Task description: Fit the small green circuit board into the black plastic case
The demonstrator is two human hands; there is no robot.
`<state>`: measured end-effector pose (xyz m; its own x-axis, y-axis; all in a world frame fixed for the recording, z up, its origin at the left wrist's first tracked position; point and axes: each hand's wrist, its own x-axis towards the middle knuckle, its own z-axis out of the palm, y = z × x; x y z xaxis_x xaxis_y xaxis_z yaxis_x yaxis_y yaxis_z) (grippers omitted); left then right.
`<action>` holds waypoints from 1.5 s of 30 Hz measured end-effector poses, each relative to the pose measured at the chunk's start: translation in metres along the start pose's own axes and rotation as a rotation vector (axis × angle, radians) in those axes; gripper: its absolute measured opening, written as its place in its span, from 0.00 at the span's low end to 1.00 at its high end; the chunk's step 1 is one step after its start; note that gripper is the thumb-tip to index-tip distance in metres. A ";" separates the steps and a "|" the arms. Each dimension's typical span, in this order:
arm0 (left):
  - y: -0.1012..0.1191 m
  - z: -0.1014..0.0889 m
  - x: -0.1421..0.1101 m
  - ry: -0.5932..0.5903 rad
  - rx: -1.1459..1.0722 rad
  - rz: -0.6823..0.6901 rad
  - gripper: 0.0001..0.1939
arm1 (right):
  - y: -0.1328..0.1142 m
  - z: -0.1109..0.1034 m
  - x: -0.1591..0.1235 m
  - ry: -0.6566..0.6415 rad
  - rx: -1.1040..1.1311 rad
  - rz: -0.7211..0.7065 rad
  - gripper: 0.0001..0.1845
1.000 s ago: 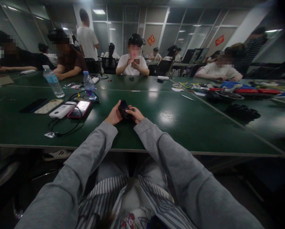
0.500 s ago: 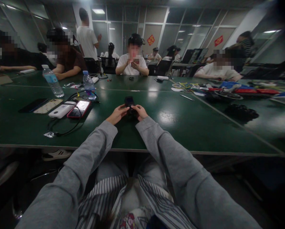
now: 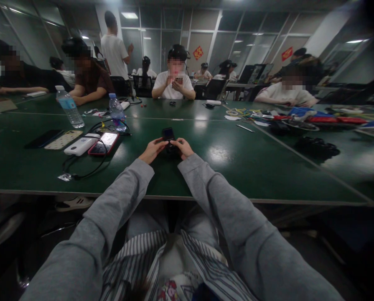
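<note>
Between my hands, just above the green table [image 3: 252, 167], is a small black device [image 3: 167, 133] with a dark bluish screen at its upper end. My left hand [image 3: 154, 149] grips its left side, thumb laid over the front. From the right, my right hand [image 3: 182, 148] closes on it, with the thumb pressed on the front below the screen. The device's lower part is dark and partly covered by my fingers, so its exact kind is unclear.
Left of my hands lie a red-edged phone [image 3: 103, 144], a white power bank [image 3: 82, 144] with a black cable, and a dotted phone case [image 3: 63, 139]. Two water bottles [image 3: 69, 107] [image 3: 117, 112] stand behind them. Tangled cables [image 3: 246, 113] lie right; people sit across the table.
The black device leans a little further left at its top, and my right thumb has shifted slightly left across its front. Both hands stay in the same place.
</note>
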<state>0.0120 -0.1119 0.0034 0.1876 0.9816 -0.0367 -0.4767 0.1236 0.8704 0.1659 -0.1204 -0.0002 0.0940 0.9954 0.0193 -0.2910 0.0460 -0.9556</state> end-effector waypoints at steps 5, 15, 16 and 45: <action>0.002 0.004 -0.006 -0.037 -0.050 0.041 0.19 | 0.001 0.001 0.000 0.040 -0.016 -0.103 0.31; 0.009 -0.002 -0.007 -0.099 -0.147 -0.243 0.28 | 0.001 0.006 -0.006 -0.058 0.055 0.030 0.30; 0.011 -0.002 -0.009 -0.118 -0.166 -0.263 0.31 | 0.002 0.007 -0.006 -0.078 0.052 0.043 0.30; 0.012 -0.003 -0.012 0.006 -0.222 -0.251 0.30 | 0.010 0.020 -0.027 -0.058 -0.880 -0.661 0.38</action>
<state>0.0014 -0.1219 0.0130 0.3181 0.9172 -0.2401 -0.5915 0.3899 0.7058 0.1416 -0.1451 -0.0045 -0.0709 0.7999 0.5959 0.5824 0.5182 -0.6263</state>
